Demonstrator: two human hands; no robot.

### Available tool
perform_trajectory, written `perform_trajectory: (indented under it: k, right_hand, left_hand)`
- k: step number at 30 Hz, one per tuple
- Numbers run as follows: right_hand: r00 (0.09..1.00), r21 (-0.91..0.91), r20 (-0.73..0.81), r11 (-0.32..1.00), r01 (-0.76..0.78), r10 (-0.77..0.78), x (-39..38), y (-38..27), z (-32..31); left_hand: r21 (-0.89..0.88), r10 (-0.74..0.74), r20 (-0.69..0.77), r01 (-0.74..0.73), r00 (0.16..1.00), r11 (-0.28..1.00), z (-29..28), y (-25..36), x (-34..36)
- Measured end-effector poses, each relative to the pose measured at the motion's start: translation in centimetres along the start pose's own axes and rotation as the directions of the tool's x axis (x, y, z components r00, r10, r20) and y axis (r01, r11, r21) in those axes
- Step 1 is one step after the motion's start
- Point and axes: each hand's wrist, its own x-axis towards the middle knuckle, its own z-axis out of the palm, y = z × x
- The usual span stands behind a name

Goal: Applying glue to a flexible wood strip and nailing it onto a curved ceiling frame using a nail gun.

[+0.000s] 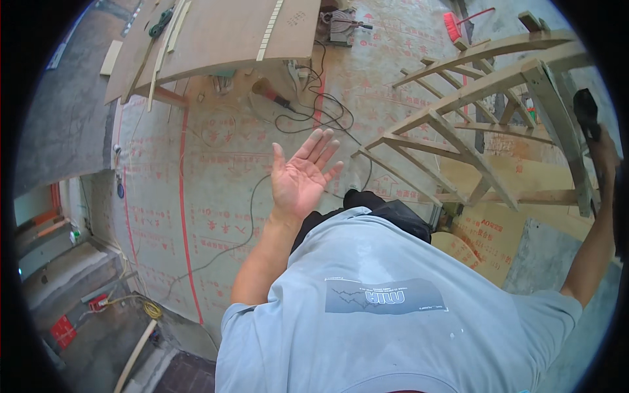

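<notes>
My left hand (300, 177) is raised in front of my body, palm up and fingers spread, holding nothing. Out at the far right, my right hand (604, 154) is closed around a black tool (586, 111); its kind is hard to make out at the rim of the picture. Beside that hand stands a curved wooden frame (485, 85) of arched rails joined by slats and diagonal braces. The tool is close to the frame's right end, but whether they touch cannot be seen.
Printed protective sheeting (216, 196) covers the floor. A black cable (341, 121) loops across it near a long-handled tool (272, 93). At upper left, a wooden worktable (229, 33) carries thin strips. A red brush (452, 26) lies far right; yellow boards (485, 229) lie beneath the frame.
</notes>
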Motion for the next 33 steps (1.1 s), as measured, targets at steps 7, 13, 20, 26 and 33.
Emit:
perform_trajectory:
  k: [7, 13, 20, 26, 33]
  right_hand:
    - [0.981, 0.07, -0.054, 0.98, 0.188, -0.185, 9.9, 2.9, 12.8]
    - [0.998, -0.061, 0.019, 0.997, 0.055, -0.053, -4.8, -10.8, -1.0]
    - [0.419, 0.582, -0.653, -0.064, 0.811, -0.631, -38.1, -55.9, -8.0]
    - [0.238, 0.449, -0.77, -0.237, 0.862, -0.592, -44.8, -67.6, -9.3]
    - [-0.007, 0.304, -0.762, -0.367, 0.879, -0.647, -46.9, -74.5, -10.2]
  left_hand:
    - [-0.036, 0.103, 0.027, -0.102, 0.994, 0.994, 2.4, 1.1, -3.8]
    - [-0.042, 0.219, 0.074, -0.216, 0.973, 0.975, -0.5, 6.2, -9.9]
    - [-0.2, 0.199, 0.138, -0.169, 0.97, 0.965, -3.8, 12.7, -16.6]
    - [-0.359, 0.217, 0.127, -0.159, 0.968, 0.92, -6.3, 18.3, -22.3]
    - [-0.353, 0.281, 0.126, -0.222, 0.951, 0.909, -9.8, 23.0, -25.4]
